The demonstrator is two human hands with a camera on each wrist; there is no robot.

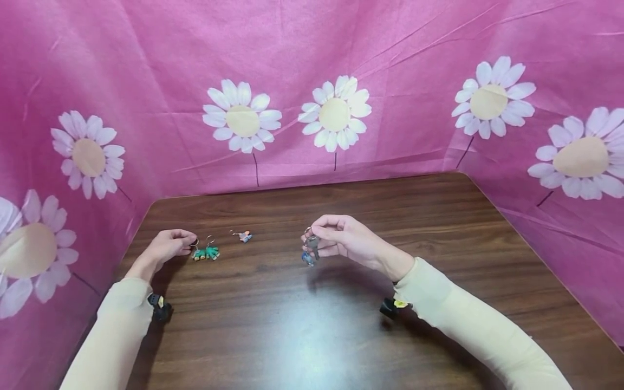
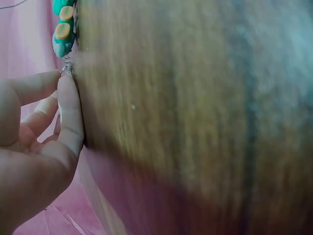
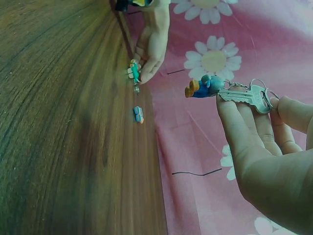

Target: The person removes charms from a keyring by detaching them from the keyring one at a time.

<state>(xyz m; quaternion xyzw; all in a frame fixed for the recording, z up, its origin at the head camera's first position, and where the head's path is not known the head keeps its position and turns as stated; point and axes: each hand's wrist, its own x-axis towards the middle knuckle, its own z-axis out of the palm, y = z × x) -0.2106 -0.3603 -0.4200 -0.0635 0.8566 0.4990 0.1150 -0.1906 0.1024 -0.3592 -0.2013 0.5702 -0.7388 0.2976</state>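
My left hand (image 1: 168, 248) is low over the left side of the table. Its thumb and finger pinch the metal end of a keychain with a green figure (image 2: 63, 34) that has orange feet. Right beside it lies another green figure keychain (image 1: 212, 253), its ring pointing away from me. My right hand (image 1: 347, 241) is raised above the middle of the table, gripping a key ring between thumb and finger. From that ring come a silver key (image 3: 247, 98) and a small blue figure (image 3: 208, 87) with orange feet, both lying along the fingers in the right wrist view.
A blue and orange figure keychain (image 1: 245, 236) lies on the wooden table (image 1: 273, 336), to the right of the green ones. Pink cloth (image 1: 292, 32) with printed daisies stands around the back and sides. Each wrist wears a small black camera (image 1: 160, 307).
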